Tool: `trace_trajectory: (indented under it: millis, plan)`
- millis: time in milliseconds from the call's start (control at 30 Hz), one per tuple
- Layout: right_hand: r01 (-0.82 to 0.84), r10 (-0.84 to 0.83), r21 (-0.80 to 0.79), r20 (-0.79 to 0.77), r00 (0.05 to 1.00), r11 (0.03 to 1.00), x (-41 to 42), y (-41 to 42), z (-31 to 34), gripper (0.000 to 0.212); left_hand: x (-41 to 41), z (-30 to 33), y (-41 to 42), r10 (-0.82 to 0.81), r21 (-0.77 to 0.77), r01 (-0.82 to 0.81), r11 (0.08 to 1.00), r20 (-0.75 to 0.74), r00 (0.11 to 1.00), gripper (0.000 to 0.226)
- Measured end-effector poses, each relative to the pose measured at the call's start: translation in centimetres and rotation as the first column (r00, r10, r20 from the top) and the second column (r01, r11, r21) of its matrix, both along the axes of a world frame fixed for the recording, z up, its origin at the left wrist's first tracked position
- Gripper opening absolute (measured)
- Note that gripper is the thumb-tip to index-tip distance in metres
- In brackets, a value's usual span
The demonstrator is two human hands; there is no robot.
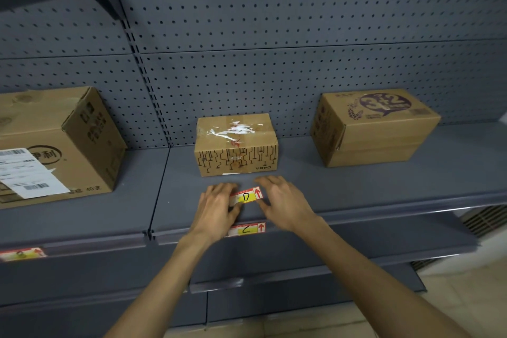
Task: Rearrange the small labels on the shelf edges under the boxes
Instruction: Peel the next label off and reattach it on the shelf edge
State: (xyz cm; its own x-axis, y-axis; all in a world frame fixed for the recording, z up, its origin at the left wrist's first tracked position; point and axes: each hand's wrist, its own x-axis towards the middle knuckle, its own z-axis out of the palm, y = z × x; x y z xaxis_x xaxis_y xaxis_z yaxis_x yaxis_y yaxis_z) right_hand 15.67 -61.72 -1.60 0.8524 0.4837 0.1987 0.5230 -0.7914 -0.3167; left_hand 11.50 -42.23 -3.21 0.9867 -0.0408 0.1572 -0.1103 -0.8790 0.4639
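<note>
Dark grey perforated metal back panel [301, 8] behind the grey metal shelving; pale beige tiled floor [461, 296] at lower right.

Two bare arms come up from the bottom of the picture. No sleeves cover them; the arms are bare as far down as the picture shows. The left hand [218, 207] is bare, with no glove on it. The right hand [282, 200] is bare too. No ring shows on the fingers, and no watch or band shows on the wrists. The fingernails are short and plain.
</note>
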Motion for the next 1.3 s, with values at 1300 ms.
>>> trace_trajectory:
  millis: [1300]
  plan:
    - [-0.042, 0.038, 0.037, 0.101, 0.994, 0.998, -0.1, 0.1, 0.5, 0.01, 0.9, 1.5, -1.4, -0.173, -0.16, 0.192, 0.968, 0.124, 0.977, 0.019]
